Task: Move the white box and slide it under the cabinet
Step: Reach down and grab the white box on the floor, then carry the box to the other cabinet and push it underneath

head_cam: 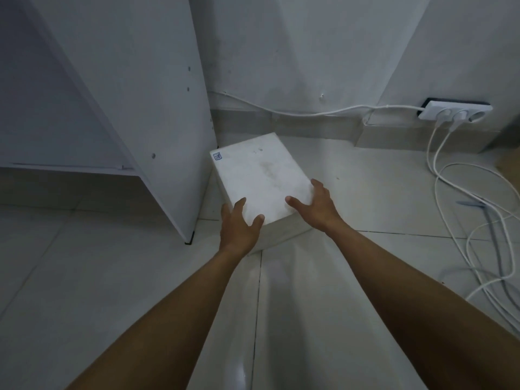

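The white box (260,175) sits on the tiled floor beside the right side panel of the white cabinet (157,108), close to the wall. A small blue sticker marks its far left top corner. My left hand (239,226) grips the box's near left corner, thumb on top and fingers down the left side. My right hand (315,204) grips the near right corner, thumb on top and fingers along the right edge. A gap shows under the cabinet's bottom shelf at the left.
A white power strip (454,111) lies by the wall at the right, with white cables (461,198) looping across the floor. A black foot (189,240) stands under the cabinet's side panel. Pale floor tiles (309,305) spread toward me.
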